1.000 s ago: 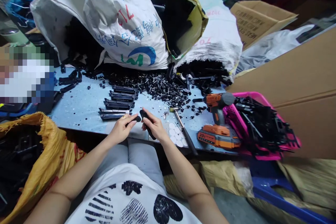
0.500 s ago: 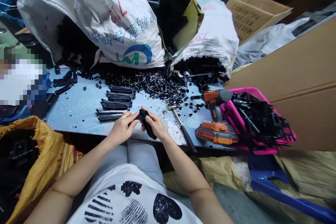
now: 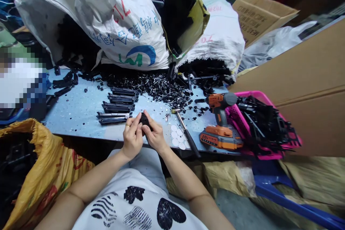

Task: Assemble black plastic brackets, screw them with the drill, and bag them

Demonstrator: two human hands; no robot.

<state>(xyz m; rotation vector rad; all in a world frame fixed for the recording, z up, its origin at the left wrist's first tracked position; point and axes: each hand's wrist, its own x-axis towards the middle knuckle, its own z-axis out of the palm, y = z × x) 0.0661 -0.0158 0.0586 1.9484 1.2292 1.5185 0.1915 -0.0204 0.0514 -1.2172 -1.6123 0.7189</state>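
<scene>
My left hand (image 3: pixel 132 134) and my right hand (image 3: pixel 154 134) are pressed together over the near edge of the blue table (image 3: pixel 78 111). Between their fingers they grip one small black plastic part (image 3: pixel 143 119). A ring shows on my left hand. Just left of the hands lie several long black plastic pieces (image 3: pixel 116 107) stacked in a row. A heap of small black pins (image 3: pixel 159 87) lies beyond the hands. A few white round discs (image 3: pixel 178 137) sit to the right of my right hand.
A hammer (image 3: pixel 185 132) and an orange cordless drill (image 3: pixel 221 122) lie right of the hands. A pink basket (image 3: pixel 265 129) holds black parts. Large woven sacks (image 3: pixel 121 21) crowd the table's far side. A yellow sack (image 3: pixel 29 165) stands at left, cardboard boxes (image 3: pixel 304 79) at right.
Both hands have closed in on each other, and the black part is now turned end-on and mostly covered by the fingers. The view has shifted slightly.
</scene>
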